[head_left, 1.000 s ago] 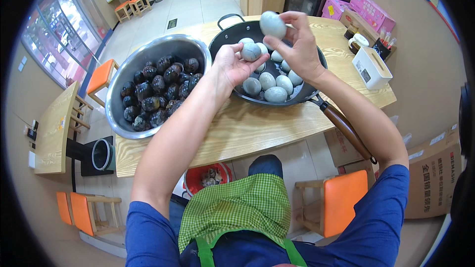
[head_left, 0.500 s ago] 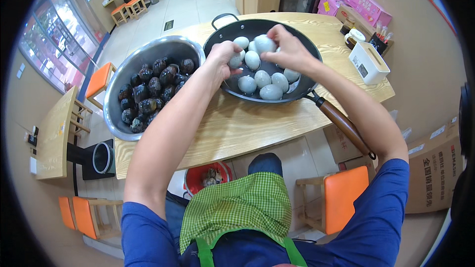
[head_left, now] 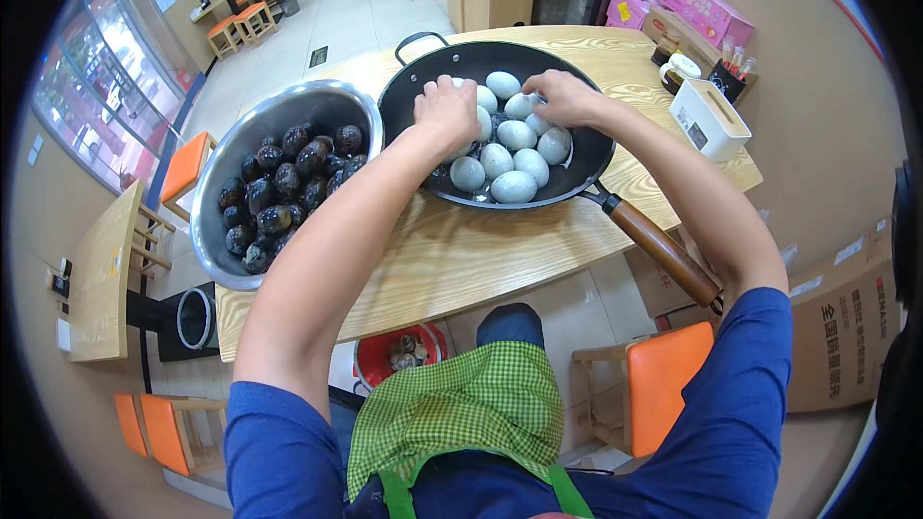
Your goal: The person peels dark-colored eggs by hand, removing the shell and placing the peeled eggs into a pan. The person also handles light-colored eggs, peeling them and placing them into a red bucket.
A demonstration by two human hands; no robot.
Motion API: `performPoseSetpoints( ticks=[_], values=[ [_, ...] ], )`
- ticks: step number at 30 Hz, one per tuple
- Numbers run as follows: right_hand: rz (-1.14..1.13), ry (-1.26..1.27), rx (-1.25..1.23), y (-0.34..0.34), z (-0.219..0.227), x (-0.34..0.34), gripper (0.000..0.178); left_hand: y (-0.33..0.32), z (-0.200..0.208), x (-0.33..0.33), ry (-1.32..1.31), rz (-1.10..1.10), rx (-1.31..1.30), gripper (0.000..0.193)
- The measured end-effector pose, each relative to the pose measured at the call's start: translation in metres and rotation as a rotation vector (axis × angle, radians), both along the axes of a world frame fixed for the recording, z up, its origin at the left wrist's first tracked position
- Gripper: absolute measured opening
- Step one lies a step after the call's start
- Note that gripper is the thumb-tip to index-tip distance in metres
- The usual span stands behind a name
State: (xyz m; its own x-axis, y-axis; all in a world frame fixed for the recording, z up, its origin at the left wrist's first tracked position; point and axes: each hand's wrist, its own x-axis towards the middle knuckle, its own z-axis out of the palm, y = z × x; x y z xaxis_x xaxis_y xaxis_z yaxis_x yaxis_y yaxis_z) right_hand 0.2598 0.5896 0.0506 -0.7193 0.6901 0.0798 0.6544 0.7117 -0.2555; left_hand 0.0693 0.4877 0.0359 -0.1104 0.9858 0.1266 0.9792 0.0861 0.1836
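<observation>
Several pale blue-grey eggs point(head_left: 513, 186) lie in a black frying pan point(head_left: 590, 156) with a long wooden handle. My left hand point(head_left: 448, 113) reaches over the pan's left side, its fingers curled down around a pale egg that is mostly hidden under them. At the right side of the eggs, my right hand point(head_left: 567, 97) has bent fingers closed on another pale egg, partly covered by the fingertips. Left of the pan stands a steel basin point(head_left: 213, 248), its rim against the pan, heaped with dark, blackish eggs point(head_left: 287, 181). My left forearm hides part of the basin.
Pan and basin stand on a wooden table point(head_left: 423, 250). A white tissue box point(head_left: 710, 122), jars point(head_left: 681, 72) and pink boxes point(head_left: 707, 8) are at its far right. Below are a red bucket point(head_left: 437, 341) holding scraps, an orange chair point(head_left: 668, 389) and a large carton point(head_left: 841, 327).
My right hand has lowered the egg it held raised down among the others and shifted rightward. The left hand has turned palm-down over the eggs. The view has shifted slightly.
</observation>
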Motion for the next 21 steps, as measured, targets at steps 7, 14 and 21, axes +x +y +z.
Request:
performPoseSetpoints(
  ticks=[7,14,21],
  values=[
    [-0.055,-0.170,-0.214,0.004,0.002,-0.006,0.070,0.031,-0.004,-0.004,0.029,-0.209,-0.229,0.061],
    [-0.135,-0.172,-0.090,0.010,-0.007,0.001,0.063,0.028,0.003,-0.012,-0.078,-0.135,-0.119,0.064],
    [-0.097,-0.220,-0.295,-0.006,0.014,0.012,0.055,0.027,0.015,-0.013,-0.891,0.105,-0.226,0.049]
  ],
)
